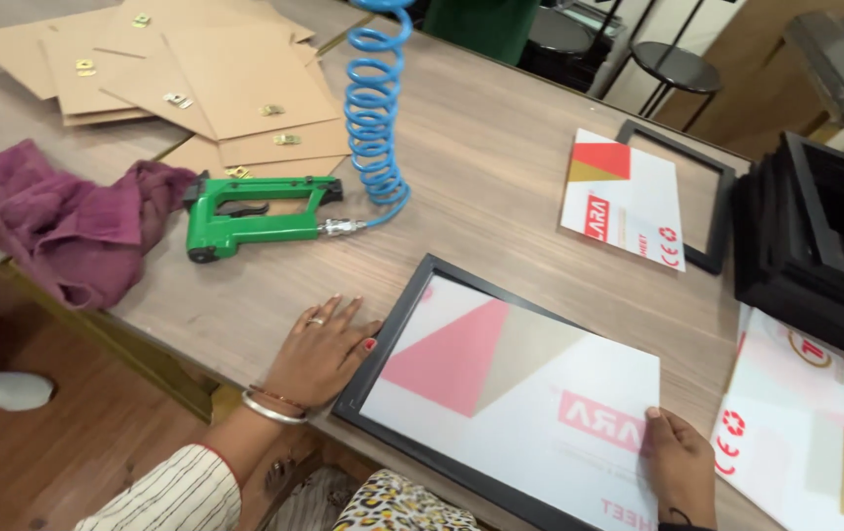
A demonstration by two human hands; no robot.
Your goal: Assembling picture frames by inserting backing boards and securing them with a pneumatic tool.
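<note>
The left hand (322,346) lies flat on the wooden worktable (501,197), fingers spread and together bracing the left edge of a black picture frame (383,364) at lower centre. The right hand (680,462), at the lower right, pinches the near corner of a white printed sheet (530,393) with a pink and beige triangle design, thumb on top and the other fingers hidden beneath. The sheet lies inside the frame, slightly askew, so the step in hand looks like seating this insert in the frame opening. Judging by that, the sheet's edges need squaring against the frame's inner rim while the left hand keeps the frame from sliding.

Left of centre lies a green pneumatic stapler (245,218), well apart from the hands, fed by a blue coiled air hose (375,108) rising to the top edge. A crumpled maroon cloth (68,226) sits at the left. Brown backing boards with small metal hangers (206,79) are fanned across the upper left. At the right are another frame with a printed sheet (624,202), a stack of black frames (820,236) and more printed sheets (815,423). Black stools (678,67) stand beyond the table, and the floor is wood.
</note>
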